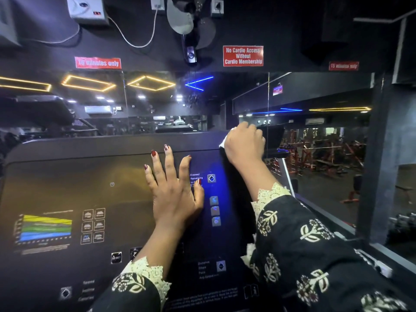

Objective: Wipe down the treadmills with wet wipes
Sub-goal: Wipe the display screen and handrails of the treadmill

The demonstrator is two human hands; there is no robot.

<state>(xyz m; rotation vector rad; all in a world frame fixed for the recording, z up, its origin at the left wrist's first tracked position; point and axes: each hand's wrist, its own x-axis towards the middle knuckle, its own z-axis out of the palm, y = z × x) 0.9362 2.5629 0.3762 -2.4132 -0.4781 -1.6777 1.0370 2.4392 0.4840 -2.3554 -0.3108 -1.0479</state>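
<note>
1. The right hand (244,143) is at the top right corner of the treadmill console (67,152). Its fingers are curled down over a white wet wipe (222,143), grasping it against the console's edge.
2. Only a small white corner of the wipe shows, poking out at the left of the hand. The rest is hidden beneath the palm.
3. The left hand (173,190) lies flat on the console face, fingers straight and spread, holding nothing. The nails are painted dark red.
4. The left fingertips reach up to the dark band above the display, and the thumb rests beside a column of blue-lit buttons (215,210).
5. Both arms wear black sleeves (315,255) with a cream flower print and lace cuffs.
6. Lower left on the console there is a striped chart (45,229) in yellow, green and blue, with a grid of small square icons (93,226) just beside it. A reset button (116,257) sits near the left cuff.
7. Behind the console a wide mirror (326,143) reflects ceiling lights in yellow and blue, and red gym racks.
8. On the dark wall above hang red signs: "No Cardio Access Without Cardio Membership" (243,56) in the middle, and a "minutes only" sign (98,62) to the left.
9. A wall fan (191,25) is mounted between them, higher up.
</note>
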